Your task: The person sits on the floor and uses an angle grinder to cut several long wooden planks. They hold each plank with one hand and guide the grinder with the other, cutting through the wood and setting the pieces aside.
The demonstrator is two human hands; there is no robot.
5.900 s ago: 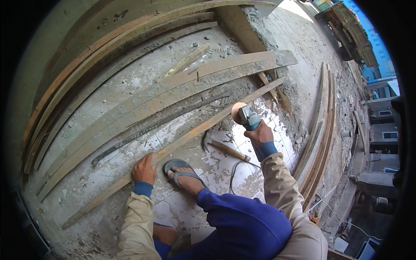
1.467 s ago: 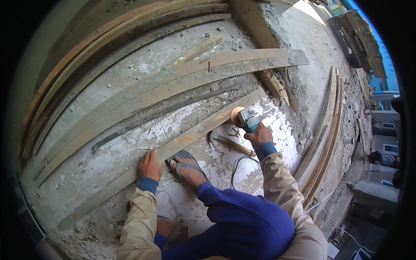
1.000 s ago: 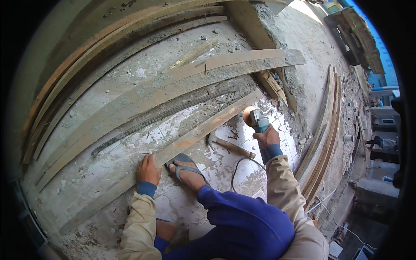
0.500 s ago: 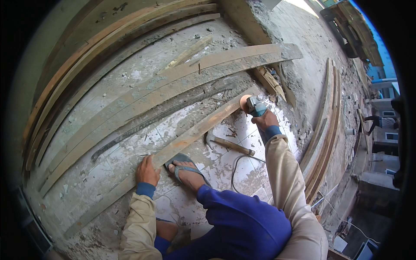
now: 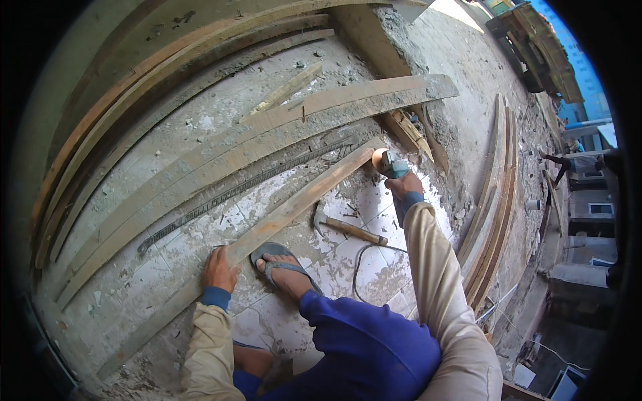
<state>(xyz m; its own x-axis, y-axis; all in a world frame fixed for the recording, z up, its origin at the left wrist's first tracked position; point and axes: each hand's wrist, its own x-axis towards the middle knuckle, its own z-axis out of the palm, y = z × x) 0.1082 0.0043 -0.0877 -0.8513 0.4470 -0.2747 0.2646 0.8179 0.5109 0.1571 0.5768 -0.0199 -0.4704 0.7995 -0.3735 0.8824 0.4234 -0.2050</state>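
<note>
A long wooden plank (image 5: pixel 294 212) lies slantwise over the dirty white tiles. My left hand (image 5: pixel 219 269) grips it near the middle, with the fingers over its top. My right hand (image 5: pixel 404 185) is closed round a teal angle grinder (image 5: pixel 394 167), whose round orange-lit disc (image 5: pixel 378 160) is at the plank's far end; I cannot tell whether it touches the wood. My sandalled foot (image 5: pixel 286 269) is close against the plank's near side. Between foot and grinder lies a claw hammer (image 5: pixel 353 230) with a wooden handle. A dark cord (image 5: pixel 357 267) curves over the tiles beside it.
A ribbed metal strip (image 5: pixel 234 192) and cement-crusted boards (image 5: pixel 200 164) lie beyond the plank. More boards (image 5: pixel 134 87) line the wall at left. Stacked planks (image 5: pixel 491 227) lie at right, near broken concrete (image 5: pixel 445 134). Farther off are a truck (image 5: pixel 538 53) and a person (image 5: pixel 568 162).
The whole view has shifted slightly. The grinder stays at the plank's far end, and my left hand keeps its hold on the wood.
</note>
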